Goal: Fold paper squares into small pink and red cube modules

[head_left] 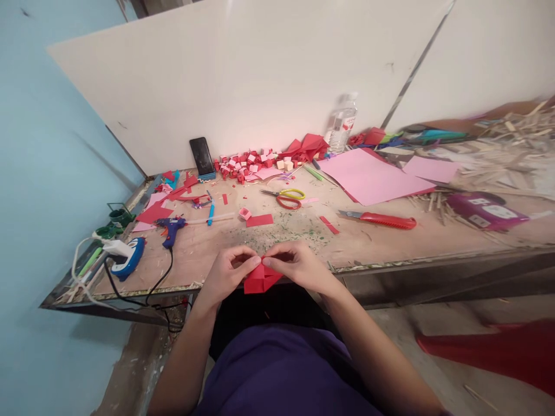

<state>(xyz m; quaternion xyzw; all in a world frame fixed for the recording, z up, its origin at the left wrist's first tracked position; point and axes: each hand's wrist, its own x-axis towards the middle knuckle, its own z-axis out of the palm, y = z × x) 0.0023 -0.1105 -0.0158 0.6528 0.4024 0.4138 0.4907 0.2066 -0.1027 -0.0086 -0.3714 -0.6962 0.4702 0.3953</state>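
Observation:
A folded piece of red paper (259, 283) is held at the table's front edge, above my lap. My left hand (229, 271) pinches its upper left part between thumb and forefinger. From the other side my right hand (297, 264) pinches it the same way, so the two thumbs nearly meet. Creases divide the paper into panels, and part of it is hidden behind my fingers. Just beyond my hands lie a flat red paper strip (260, 220) and a small pink folded paper box (245, 214).
Scissors (288, 198), a red utility knife (381, 220) and a blue glue gun (173, 228) lie on the worktable (208, 248). Behind them are a pile of small paper cubes (247, 166), a phone (202, 156), a bottle (342, 124) and pink sheets (373, 176). A power strip (128, 258) sits left.

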